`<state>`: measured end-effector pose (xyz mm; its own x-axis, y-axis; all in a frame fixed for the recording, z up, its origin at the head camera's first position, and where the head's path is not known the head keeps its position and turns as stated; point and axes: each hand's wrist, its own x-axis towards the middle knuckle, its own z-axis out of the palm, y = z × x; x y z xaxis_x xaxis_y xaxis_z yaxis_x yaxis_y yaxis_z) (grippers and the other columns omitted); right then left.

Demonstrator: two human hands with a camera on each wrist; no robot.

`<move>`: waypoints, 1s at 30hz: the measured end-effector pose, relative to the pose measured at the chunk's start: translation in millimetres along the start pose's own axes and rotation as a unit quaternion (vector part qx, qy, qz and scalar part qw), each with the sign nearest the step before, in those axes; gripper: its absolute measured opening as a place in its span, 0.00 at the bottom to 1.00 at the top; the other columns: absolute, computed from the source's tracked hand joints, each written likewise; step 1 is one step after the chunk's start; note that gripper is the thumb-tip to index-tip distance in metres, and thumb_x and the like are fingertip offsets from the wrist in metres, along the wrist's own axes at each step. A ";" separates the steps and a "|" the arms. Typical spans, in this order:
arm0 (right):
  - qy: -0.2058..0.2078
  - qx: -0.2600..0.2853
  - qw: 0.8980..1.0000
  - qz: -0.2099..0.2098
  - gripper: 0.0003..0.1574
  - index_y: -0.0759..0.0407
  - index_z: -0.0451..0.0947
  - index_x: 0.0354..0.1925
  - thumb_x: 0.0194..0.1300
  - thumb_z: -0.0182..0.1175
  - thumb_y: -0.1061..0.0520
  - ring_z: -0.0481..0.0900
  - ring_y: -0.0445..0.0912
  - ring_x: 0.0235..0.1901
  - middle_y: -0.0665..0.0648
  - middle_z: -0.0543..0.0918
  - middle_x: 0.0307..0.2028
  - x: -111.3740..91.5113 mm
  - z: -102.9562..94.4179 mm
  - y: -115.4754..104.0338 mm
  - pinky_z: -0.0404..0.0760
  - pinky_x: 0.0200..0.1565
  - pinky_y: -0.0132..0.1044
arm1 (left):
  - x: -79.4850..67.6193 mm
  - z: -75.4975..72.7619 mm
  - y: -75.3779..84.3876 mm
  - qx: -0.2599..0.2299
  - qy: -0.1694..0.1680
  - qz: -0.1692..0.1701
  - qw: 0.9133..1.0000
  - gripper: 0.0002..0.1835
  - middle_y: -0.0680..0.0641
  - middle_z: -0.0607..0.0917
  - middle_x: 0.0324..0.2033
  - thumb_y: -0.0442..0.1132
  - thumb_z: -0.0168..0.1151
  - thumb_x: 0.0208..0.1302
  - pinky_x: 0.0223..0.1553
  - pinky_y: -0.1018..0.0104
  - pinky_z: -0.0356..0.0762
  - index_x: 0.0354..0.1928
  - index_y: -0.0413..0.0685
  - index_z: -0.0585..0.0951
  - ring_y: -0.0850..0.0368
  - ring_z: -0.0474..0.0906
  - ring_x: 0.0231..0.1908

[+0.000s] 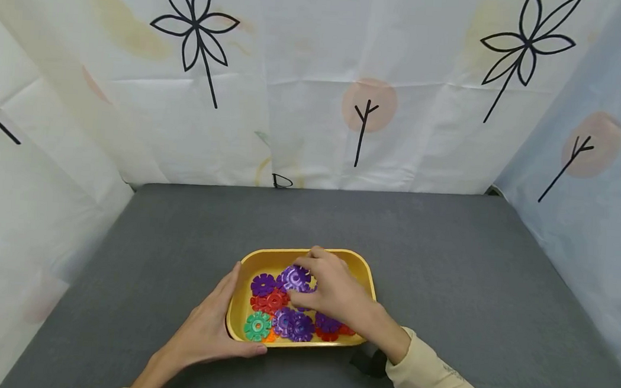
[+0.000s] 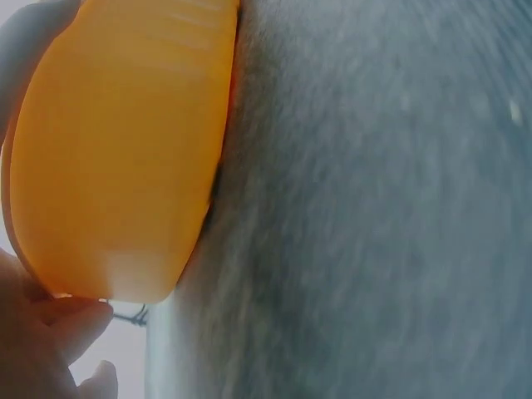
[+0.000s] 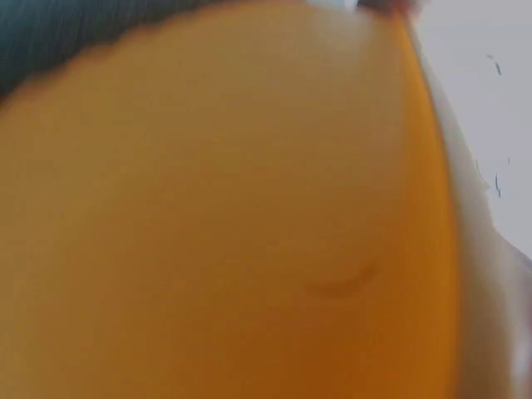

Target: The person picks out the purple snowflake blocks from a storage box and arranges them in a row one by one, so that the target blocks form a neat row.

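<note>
A yellow tray (image 1: 290, 345) holds several flower-shaped plastic discs. My left hand (image 1: 207, 324) grips its left end, thumb along the near side and fingers up the left wall. In the left wrist view, the tray's wall (image 2: 125, 158) is close, with fingers (image 2: 71, 328) at its edge. Inside the tray, my right hand (image 1: 337, 287) reaches over purple flower discs (image 1: 294, 278), thumb and fingers spread around them; whether it pinches one is unclear. Red discs (image 1: 274, 300) and a green disc (image 1: 257, 326) lie on the left. The right wrist view shows mostly the tray's blurred outer wall (image 3: 233, 199).
The tray stands on a grey cloth-covered table (image 1: 444, 273). Pale printed curtains (image 1: 305, 99) rise behind and at both sides. A small black object (image 1: 368, 364) lies below the right forearm, partly hidden. More purple and red discs (image 1: 329, 324) lie at the tray's near right.
</note>
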<state>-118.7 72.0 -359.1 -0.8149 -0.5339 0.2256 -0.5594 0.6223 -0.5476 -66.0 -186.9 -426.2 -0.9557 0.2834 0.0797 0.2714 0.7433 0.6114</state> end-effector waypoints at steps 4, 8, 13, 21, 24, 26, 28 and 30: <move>0.036 0.005 0.999 0.024 0.29 0.66 0.84 0.54 0.56 0.76 0.54 0.80 0.46 0.36 0.58 0.83 0.41 1.2 -21.9 14.6 0.78 0.35 0.27 | -3.1 -6.7 -7.6 0.006 -0.006 -0.007 1.000 0.78 0.40 0.60 0.78 0.71 0.81 0.36 0.60 0.37 0.77 0.83 0.53 0.42 0.39 0.70 0.70; 0.073 -0.009 0.997 0.035 0.31 0.67 0.84 0.55 0.55 0.77 0.54 0.81 0.49 0.38 0.60 0.83 0.41 7.1 -38.8 31.6 0.84 0.39 0.35 | -5.9 -14.8 -17.1 0.019 -0.005 -0.002 1.000 0.79 0.41 0.61 0.78 0.69 0.82 0.35 0.59 0.39 0.79 0.83 0.52 0.43 0.41 0.71 0.70; 0.100 -0.013 0.994 0.032 0.32 0.69 0.83 0.55 0.55 0.78 0.55 0.81 0.54 0.38 0.64 0.83 0.42 19.9 -46.0 54.1 0.86 0.42 0.44 | -8.5 -23.0 -27.6 0.022 -0.005 0.007 1.000 0.78 0.41 0.61 0.77 0.66 0.83 0.35 0.60 0.44 0.80 0.83 0.54 0.43 0.42 0.71 0.70; 0.073 -0.025 0.995 0.058 0.33 0.68 0.82 0.58 0.57 0.76 0.53 0.74 0.50 0.35 0.64 0.83 0.42 47.5 -33.5 83.4 0.75 0.35 0.34 | -12.6 -31.6 -36.6 0.027 -0.011 0.011 1.000 0.77 0.40 0.62 0.77 0.64 0.84 0.36 0.60 0.47 0.81 0.83 0.57 0.42 0.41 0.70 0.69; 0.053 -0.028 0.997 0.057 0.33 0.68 0.82 0.58 0.58 0.76 0.55 0.75 0.51 0.36 0.64 0.82 0.43 57.0 -27.6 89.4 0.76 0.36 0.34 | -14.3 -33.6 -38.8 0.021 -0.011 0.014 1.000 0.76 0.41 0.63 0.77 0.63 0.84 0.37 0.59 0.54 0.82 0.83 0.58 0.43 0.43 0.71 0.68; 0.033 -0.033 0.997 0.056 0.32 0.68 0.81 0.59 0.59 0.75 0.56 0.77 0.52 0.38 0.65 0.82 0.45 63.2 -23.9 92.4 0.80 0.38 0.36 | -14.8 -34.6 -40.0 0.015 -0.012 0.015 1.000 0.76 0.42 0.63 0.77 0.62 0.84 0.37 0.59 0.59 0.82 0.83 0.58 0.43 0.44 0.72 0.67; 0.011 -0.037 0.998 0.055 0.33 0.68 0.81 0.60 0.60 0.74 0.55 0.79 0.52 0.40 0.65 0.82 0.47 69.0 -20.4 94.9 0.83 0.41 0.38 | -14.8 -35.2 -40.9 0.009 -0.014 0.016 1.000 0.75 0.42 0.64 0.76 0.62 0.84 0.37 0.58 0.62 0.81 0.83 0.59 0.43 0.45 0.72 0.67; -0.014 -0.044 0.998 0.052 0.32 0.68 0.81 0.60 0.60 0.74 0.54 0.81 0.52 0.42 0.65 0.82 0.48 74.4 -16.7 97.7 0.85 0.44 0.40 | -14.3 -35.6 -41.6 0.004 -0.017 0.015 1.000 0.75 0.42 0.64 0.76 0.61 0.84 0.38 0.59 0.63 0.81 0.83 0.59 0.43 0.45 0.72 0.67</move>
<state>-236.4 102.6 -382.4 -0.8653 -0.4789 0.1481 -0.4843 0.7223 -0.4937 -67.6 -243.4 -424.7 -0.9426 0.3262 0.0707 0.3010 0.7391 0.6026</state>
